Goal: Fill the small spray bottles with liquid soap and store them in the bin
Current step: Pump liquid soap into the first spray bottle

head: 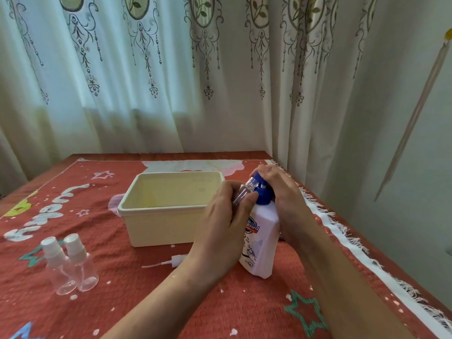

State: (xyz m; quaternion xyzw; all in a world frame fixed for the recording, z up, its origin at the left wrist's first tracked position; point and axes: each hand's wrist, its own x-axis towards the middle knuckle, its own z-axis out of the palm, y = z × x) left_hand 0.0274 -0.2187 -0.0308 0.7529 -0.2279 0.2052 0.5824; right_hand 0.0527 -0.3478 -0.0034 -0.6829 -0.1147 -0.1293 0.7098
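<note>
My left hand [223, 225] grips a small clear spray bottle [244, 192] with its cap off, tilted so its open neck meets the nozzle of the soap pump. My right hand [281, 192] rests on the blue pump head [263, 192] of a white liquid soap bottle [260, 243] standing on the table. The removed white spray top with its tube [168, 261] lies on the cloth in front of the cream bin [156, 216], which looks empty. Two more capped clear spray bottles [71, 263] stand at the left.
A red patterned cloth [122, 302] covers the table, with a white fringed edge along the right side. Curtains hang close behind the table. The bin sits at the middle, left of the soap bottle.
</note>
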